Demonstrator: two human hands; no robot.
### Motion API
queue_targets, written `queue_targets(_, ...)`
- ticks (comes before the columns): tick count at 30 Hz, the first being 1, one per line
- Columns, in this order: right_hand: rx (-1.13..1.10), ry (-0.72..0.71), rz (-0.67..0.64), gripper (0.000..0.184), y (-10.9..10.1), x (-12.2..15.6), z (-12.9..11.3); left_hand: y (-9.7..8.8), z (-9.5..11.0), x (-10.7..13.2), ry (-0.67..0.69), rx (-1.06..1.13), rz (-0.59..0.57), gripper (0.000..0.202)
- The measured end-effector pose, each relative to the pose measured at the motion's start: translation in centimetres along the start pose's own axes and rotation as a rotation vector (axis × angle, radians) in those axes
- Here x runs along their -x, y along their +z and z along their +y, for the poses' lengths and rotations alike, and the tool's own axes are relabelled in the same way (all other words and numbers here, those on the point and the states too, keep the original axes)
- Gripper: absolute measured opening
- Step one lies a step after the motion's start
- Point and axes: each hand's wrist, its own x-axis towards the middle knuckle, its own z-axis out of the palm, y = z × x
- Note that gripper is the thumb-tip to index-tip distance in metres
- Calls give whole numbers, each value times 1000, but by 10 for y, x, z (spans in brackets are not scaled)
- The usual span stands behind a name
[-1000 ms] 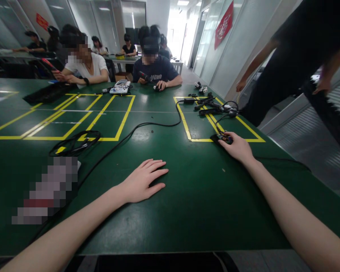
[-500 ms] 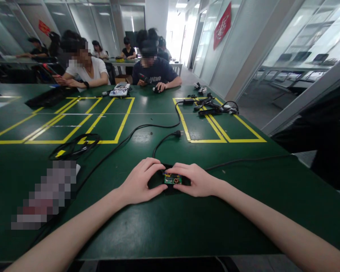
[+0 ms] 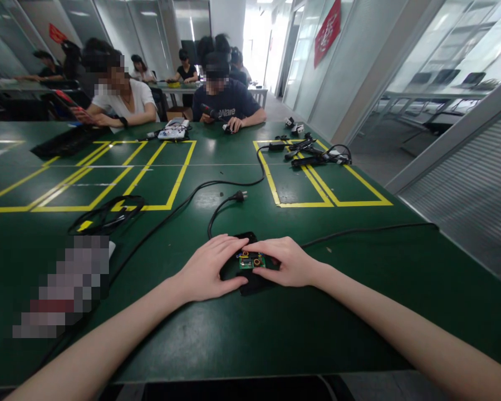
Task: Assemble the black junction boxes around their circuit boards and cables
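A small black open power adapter (image 3: 250, 278) with a green circuit board (image 3: 250, 260) showing lies on the green table (image 3: 275, 334) in front of me. My left hand (image 3: 209, 270) curls around its left side and my right hand (image 3: 286, 262) grips its right side; both hold it against the table. Its black cord runs back in a loop to a plug (image 3: 239, 196) lying on the table.
Yellow tape outlines several boxes (image 3: 317, 192) on the table. A pile of black adapters and cables (image 3: 317, 156) sits far right, a coiled cable (image 3: 108, 211) at left. A long black cable crosses the table. Several people sit at the far side.
A second ago my right hand reached to the adapter at the yellow box while my left lay flat; both hands now hold it close in front. The plug has slid nearer.
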Motion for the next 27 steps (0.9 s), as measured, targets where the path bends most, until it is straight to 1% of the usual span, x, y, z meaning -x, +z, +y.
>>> queue_targets(4, 101, 19, 66, 38, 1, -5, 3, 1, -2, -1, -3, -3, 5, 78)
queue_targets(6, 94, 16, 65, 40, 0, -6, 5, 0, -1, -1, -12, -2, 23, 75)
queue_targets(7, 76, 10, 50, 43, -1, -6, 6, -1, -1, -2, -22, 4, 38, 70)
queue_targets(10, 28, -3, -1, 58, -2, -6, 8, -3, 1, -3, -71, 23, 94, 47)
queue_targets(12, 18, 2, -5, 61, -2, -5, 9, -4, 0, -4, -92, 16, 127, 34)
queue_targets(15, -4, 22, -1, 53, -2, -4, 10, -4, -1, -5, -101, -12, 151, 22)
queue_targets(18, -27, 39, 0, 46, -1, -4, 10, -3, 0, -4, -126, -19, 113, 8)
queue_targets(20, -47, 40, 8, 44, 0, -4, 9, -3, 2, -3, -141, -18, 71, 8)
queue_targets(22, -66, 35, 21, 43, 1, -4, 8, -3, 3, -2, -147, -25, 54, 11)
queue_targets(27, -29, 34, 32, 42, 4, -7, 4, -2, 0, -3, -191, -47, 74, 13)
